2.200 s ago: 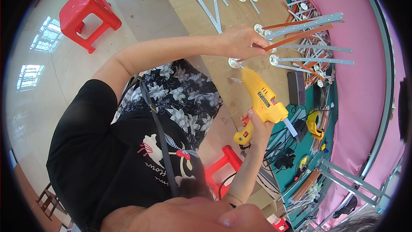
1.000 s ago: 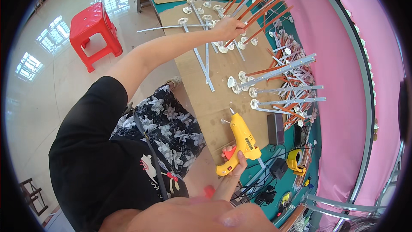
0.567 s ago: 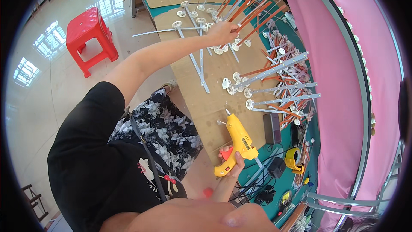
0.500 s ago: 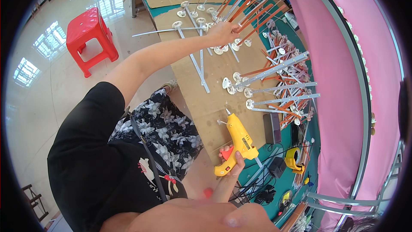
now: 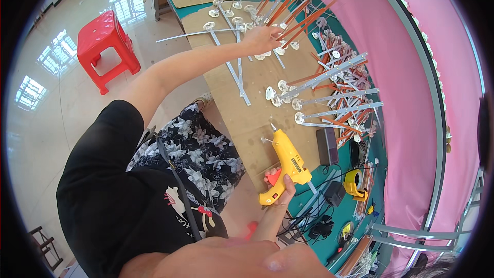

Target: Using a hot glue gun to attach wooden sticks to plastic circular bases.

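My left hand [image 5: 262, 40] reaches to the far part of the cardboard. Its fingers are closed at the lower end of a brown strip [image 5: 303, 24], in a cluster of upright brown and silvery strips with round whitish bases; the fingertips are partly hidden. Held in my right hand [image 5: 283, 188] is a yellow hot glue gun [image 5: 289, 157] with a red trigger. Its nozzle points away from me, above the cardboard. Beside its tip is a small clear round piece [image 5: 265, 139]. Several silvery perforated strips [image 5: 329, 78] with round bases [image 5: 276, 101] stand right of the middle.
Brown cardboard [image 5: 226, 82] covers part of a green table [image 5: 373, 175]. A tangled pile of strips [image 5: 350, 82] lies at the right. Nearby are a dark box [image 5: 326, 146], a yellow tape dispenser [image 5: 355, 185] and black cables [image 5: 303, 221]. A red stool [image 5: 105, 46] stands on the floor.
The view has shifted slightly. Both hands keep nearly the same places, my left at the brown strips and my right around the glue gun.
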Available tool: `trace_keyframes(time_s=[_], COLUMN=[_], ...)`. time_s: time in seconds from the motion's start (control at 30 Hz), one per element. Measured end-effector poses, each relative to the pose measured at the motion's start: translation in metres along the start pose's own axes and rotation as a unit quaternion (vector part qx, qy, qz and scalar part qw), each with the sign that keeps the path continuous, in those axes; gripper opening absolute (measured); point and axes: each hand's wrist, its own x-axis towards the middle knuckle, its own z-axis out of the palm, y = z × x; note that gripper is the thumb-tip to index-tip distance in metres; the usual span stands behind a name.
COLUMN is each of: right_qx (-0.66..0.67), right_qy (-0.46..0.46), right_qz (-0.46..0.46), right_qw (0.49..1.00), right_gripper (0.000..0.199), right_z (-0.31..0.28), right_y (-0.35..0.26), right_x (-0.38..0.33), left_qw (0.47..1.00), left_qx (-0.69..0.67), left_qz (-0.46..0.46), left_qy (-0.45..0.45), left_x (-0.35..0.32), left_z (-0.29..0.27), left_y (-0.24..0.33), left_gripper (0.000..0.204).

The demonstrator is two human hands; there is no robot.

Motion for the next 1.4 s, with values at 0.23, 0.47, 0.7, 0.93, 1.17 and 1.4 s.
trace_keyframes(time_s=[0.23,0.47,0.7,0.93,1.17,1.4], right_qx=[-0.001,0.008,0.020,0.012,0.013,0.012], right_qy=[0.014,0.009,-0.008,-0.013,-0.004,-0.009], right_qz=[-0.004,0.001,0.007,0.009,0.005,0.005], right_qw=[1.000,1.000,1.000,1.000,1.000,1.000], right_gripper=[0.035,0.036,0.036,0.035,0.036,0.036], right_z=[0.002,0.002,0.003,0.004,0.003,0.004], right_y=[0.000,-0.001,-0.001,-0.002,-0.001,-0.001], right_x=[-0.001,-0.001,0.000,0.000,0.001,0.001], left_qw=[0.996,0.986,0.973,0.949,0.921,0.914], left_qx=[-0.036,-0.024,-0.046,-0.003,-0.047,0.033], left_qz=[0.027,0.161,0.102,0.002,-0.021,0.010], left_qy=[0.071,-0.034,-0.200,-0.316,-0.387,-0.404], left_x=[-0.031,-0.075,-0.055,-0.031,-0.032,-0.036], left_z=[-0.002,0.007,0.046,0.076,0.078,0.083], left_y=[0.008,0.040,0.058,0.034,0.030,0.026], left_gripper=[0.048,0.045,0.030,0.022,0.027,0.027])
